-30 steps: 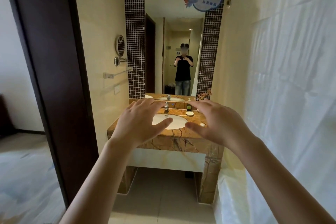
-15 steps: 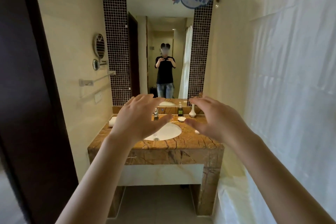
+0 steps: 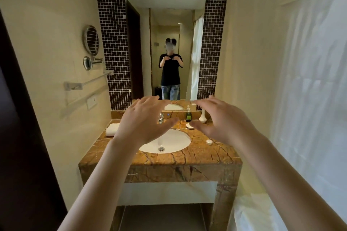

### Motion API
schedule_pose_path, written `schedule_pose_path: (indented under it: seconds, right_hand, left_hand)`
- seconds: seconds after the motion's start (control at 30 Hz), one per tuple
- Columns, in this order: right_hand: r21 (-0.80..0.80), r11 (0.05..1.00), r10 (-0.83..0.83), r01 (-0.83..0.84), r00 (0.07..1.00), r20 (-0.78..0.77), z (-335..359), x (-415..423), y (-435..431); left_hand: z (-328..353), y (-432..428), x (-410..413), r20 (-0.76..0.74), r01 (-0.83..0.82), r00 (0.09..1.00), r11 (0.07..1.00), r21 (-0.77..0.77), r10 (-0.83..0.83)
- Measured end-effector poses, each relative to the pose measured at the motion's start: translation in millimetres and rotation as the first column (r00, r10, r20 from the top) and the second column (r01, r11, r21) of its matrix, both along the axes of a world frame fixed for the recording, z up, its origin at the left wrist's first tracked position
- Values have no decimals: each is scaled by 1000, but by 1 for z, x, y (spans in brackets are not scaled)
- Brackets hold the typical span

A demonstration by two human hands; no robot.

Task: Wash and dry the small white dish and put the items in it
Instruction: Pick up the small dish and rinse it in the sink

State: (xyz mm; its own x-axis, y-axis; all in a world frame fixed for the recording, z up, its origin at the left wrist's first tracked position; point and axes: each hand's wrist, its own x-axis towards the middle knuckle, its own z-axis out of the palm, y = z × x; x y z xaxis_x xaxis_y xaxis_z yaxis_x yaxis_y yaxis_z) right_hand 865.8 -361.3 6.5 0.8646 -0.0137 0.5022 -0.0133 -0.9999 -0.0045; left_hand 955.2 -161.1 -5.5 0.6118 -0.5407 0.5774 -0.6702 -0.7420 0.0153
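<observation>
A small white dish (image 3: 190, 126) lies on the brown marble counter (image 3: 199, 154) behind the oval white sink (image 3: 174, 141), partly hidden by my right thumb. A small round white item (image 3: 209, 142) lies on the counter to the right of the sink. My left hand (image 3: 144, 120) and my right hand (image 3: 223, 120) are both held out in the air in front of the counter, fingers spread, holding nothing. A chrome tap (image 3: 160, 118) stands behind the sink, between my hands.
A green soap bottle (image 3: 188, 115) and a white vase (image 3: 202, 116) stand at the back of the counter. A folded white towel (image 3: 112, 129) lies at the left end. A mirror (image 3: 167, 50) hangs above; a white shower curtain (image 3: 300, 99) on the right; a dark door frame on the left.
The view has come closer to the counter through the doorway, so the sink and items look larger. Both hands stay raised and spread, holding nothing.
</observation>
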Motion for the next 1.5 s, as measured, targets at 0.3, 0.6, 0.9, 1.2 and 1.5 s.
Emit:
schedule_pose_path:
  seconds: [0.3,0.6,0.9,1.2,1.5]
  right_hand:
    - [-4,998,57,-57,998,12,10,105,-49]
    - [-13,999,52,-52,999,3,1,187,-86]
    - [2,1000,18,-18,1000,6,-5,280,-105]
    - [-5,1000,-19,19,998,63,7,366,-122]
    - [-5,1000,-1,1,999,38,5,434,-146]
  left_hand:
    - [1,-43,95,-5,-40,999,999,-37,40]
    - [-6,-77,178,-28,-41,999,999,-31,40]
    - [-8,-105,277,-60,-13,998,1000,-22,12]
    - [7,-127,376,-45,39,998,999,-20,-40]
    - [2,-149,438,-77,66,995,997,-26,-68]
